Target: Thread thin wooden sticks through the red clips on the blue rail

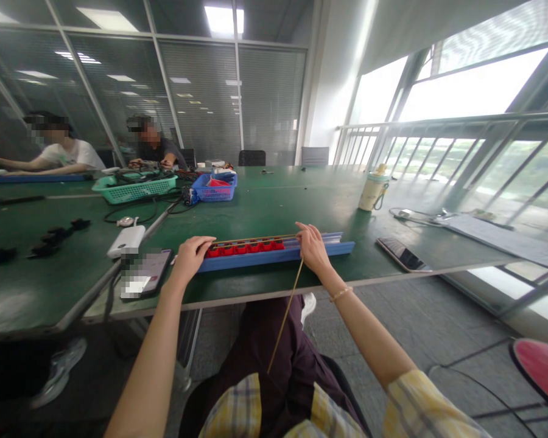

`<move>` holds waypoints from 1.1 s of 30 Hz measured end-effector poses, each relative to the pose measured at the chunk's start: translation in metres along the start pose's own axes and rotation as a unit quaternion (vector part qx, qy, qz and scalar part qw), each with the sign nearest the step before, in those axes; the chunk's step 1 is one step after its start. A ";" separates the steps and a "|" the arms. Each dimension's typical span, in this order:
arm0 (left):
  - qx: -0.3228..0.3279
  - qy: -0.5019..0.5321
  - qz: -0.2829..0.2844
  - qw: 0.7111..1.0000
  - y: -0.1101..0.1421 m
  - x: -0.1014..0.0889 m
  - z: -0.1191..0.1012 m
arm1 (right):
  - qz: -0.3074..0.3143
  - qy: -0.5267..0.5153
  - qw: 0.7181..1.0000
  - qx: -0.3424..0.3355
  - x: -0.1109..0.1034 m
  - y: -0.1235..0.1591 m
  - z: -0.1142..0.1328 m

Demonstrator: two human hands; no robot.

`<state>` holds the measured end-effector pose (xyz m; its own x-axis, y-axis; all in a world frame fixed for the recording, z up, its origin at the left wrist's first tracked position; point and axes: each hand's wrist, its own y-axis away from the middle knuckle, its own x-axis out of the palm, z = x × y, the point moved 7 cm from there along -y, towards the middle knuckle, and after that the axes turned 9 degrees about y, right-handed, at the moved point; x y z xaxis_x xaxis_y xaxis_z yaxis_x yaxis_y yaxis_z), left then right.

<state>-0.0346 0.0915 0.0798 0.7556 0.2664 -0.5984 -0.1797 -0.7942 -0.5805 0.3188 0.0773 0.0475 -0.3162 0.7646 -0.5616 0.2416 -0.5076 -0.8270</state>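
Observation:
A long blue channel (pixel 256 258) lies across the table's near edge, with a row of several red blocks (pixel 242 247) with dark tops set inside it. My left hand (pixel 192 255) is closed at the channel's left end, its fingertips over the first block. A thin yellow cord (pixel 285 310) stretches above the blocks between my hands, then hangs past the table edge over my lap. Near the channel's right part, my right hand (pixel 313 248) pinches this cord between thumb and fingers. Whether my left fingertips also press on the cord is too small to tell.
Left of my left hand lie a phone (pixel 153 274) and a white device (pixel 126 241). A green basket (pixel 137 190) and a blue basket (pixel 214 188) stand farther back. Rightward are a cup (pixel 373 190) and another phone (pixel 402 254). Two people sit at far left.

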 end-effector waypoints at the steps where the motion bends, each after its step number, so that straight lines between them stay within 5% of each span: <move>1: 0.002 0.001 0.000 1.000 0.000 0.000 0.000 | 0.000 0.001 1.000 -0.001 0.001 0.000 0.000; 5: 0.022 -0.008 -0.012 1.000 0.002 -0.001 -0.002 | 0.009 -0.007 1.000 -0.004 0.004 0.001 -0.001; 12: 0.071 -0.067 -0.131 0.987 0.024 -0.009 -0.019 | 0.022 -0.005 1.000 -0.004 0.009 0.001 -0.002; 20: 0.149 -0.107 -0.109 0.977 0.034 0.012 -0.030 | 0.030 -0.015 0.999 -0.007 0.006 0.000 0.001; 26: 0.130 -0.120 -0.144 0.974 0.032 0.012 -0.032 | 0.020 -0.052 0.998 0.007 0.002 -0.002 -0.002; 33: 0.098 -0.129 -0.163 0.973 0.029 0.015 -0.030 | -0.066 -0.126 0.986 0.088 -0.009 -0.001 -0.018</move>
<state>-0.0099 0.0562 0.0700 0.6140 0.6352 -0.4685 -0.0929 -0.5313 -0.8420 0.3381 0.0776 0.0538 -0.5574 0.7171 -0.4184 0.0269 -0.4881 -0.8724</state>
